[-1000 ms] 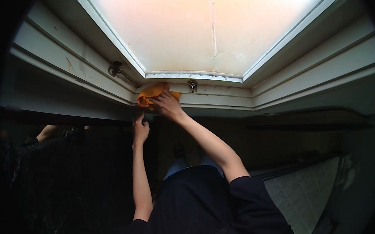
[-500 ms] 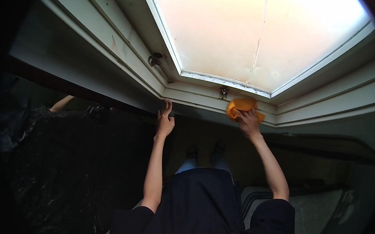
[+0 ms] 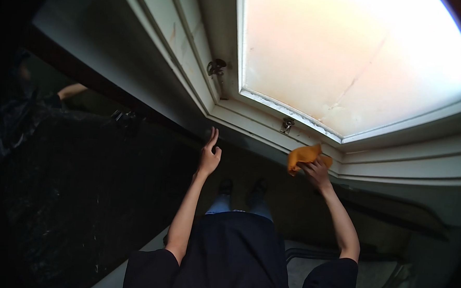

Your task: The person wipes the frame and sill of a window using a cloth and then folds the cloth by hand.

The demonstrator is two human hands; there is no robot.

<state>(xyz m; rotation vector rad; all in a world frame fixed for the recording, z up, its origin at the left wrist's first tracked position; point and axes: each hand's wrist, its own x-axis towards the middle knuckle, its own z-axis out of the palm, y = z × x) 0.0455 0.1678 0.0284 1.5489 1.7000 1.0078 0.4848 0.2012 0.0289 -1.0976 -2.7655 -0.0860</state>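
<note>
My right hand (image 3: 316,172) grips a crumpled orange cloth (image 3: 303,157) at the lower edge of the pale window frame (image 3: 257,128), near its right corner. Part of the cloth hangs over the frame's edge; whether it presses on the surface I cannot tell. A metal latch (image 3: 287,126) sits on the frame just up and left of the cloth. My left hand (image 3: 209,157) is raised below the frame's left corner, fingers stretched upward and holding nothing. Its fingertips are close to the grey panel under the frame; contact is unclear.
Bright frosted glass (image 3: 344,61) fills the window. Another dark latch (image 3: 217,67) projects from the left side of the frame. Dark plastic sheeting (image 3: 77,188) covers something at left, where another person's forearm (image 3: 72,90) shows. A light padded panel (image 3: 359,278) lies at lower right.
The view has tilted, shifting the window right. My right hand and the cloth have moved slightly down from the latch. My left fingertips sit a little lower from the frame's corner.
</note>
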